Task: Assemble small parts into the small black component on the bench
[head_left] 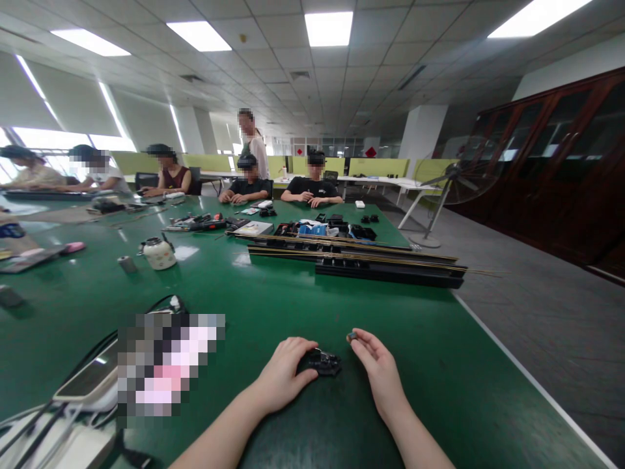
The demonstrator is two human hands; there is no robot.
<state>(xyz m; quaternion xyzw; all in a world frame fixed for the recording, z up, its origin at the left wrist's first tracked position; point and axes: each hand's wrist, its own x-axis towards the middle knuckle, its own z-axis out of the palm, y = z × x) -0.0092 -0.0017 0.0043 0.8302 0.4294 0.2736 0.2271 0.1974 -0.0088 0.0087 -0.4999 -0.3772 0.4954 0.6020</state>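
My left hand [286,372] rests on the green table [273,306] with its fingers curled over a small black part [323,363], holding it down. Just to the right, my right hand [375,361] is raised slightly above the table. Its thumb and fingers pinch a tiny dark piece [351,337] close above the black part's right end. What the tiny piece is cannot be made out.
Long black rails [356,257] with thin rods lie across the table ahead. A white teapot [159,253] and a small can [127,263] stand at left. A phone [90,378] and cables lie near left. Several people sit at the far end. A fan [452,179] stands on the floor at right.
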